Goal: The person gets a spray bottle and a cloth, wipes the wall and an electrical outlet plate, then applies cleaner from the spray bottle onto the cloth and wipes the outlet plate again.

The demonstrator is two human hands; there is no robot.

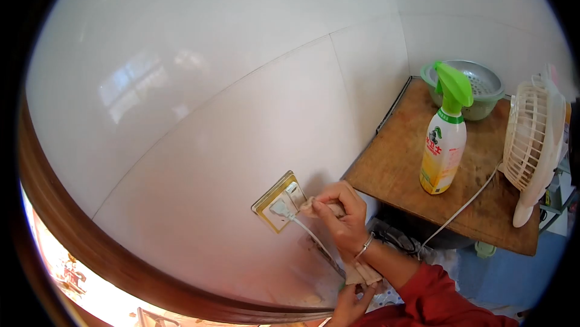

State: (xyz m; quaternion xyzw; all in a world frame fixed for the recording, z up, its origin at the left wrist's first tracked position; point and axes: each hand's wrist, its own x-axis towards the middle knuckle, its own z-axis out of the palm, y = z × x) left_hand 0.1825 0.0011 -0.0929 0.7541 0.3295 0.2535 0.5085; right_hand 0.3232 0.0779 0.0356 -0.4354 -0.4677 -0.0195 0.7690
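Head view, cloth [309,207], pinched in right grip [347,218]

On to the wooden table [495,215]!

Spot a perforated metal bowl [483,84] nested in a pale-green basin [481,111] by the far edge. Swing right: white fan [527,136] along the right edge. Now follow the pale cord [464,207] from there over the near edge.

The socket [281,201] is left of the table [386,167] bearing the bottle [444,152].

Round pale-green bowl [485,109]: was partly hidden by white-and-yellow plastic spray bottle [444,153]. Left hand [352,304]: was cut off at bottom edge.
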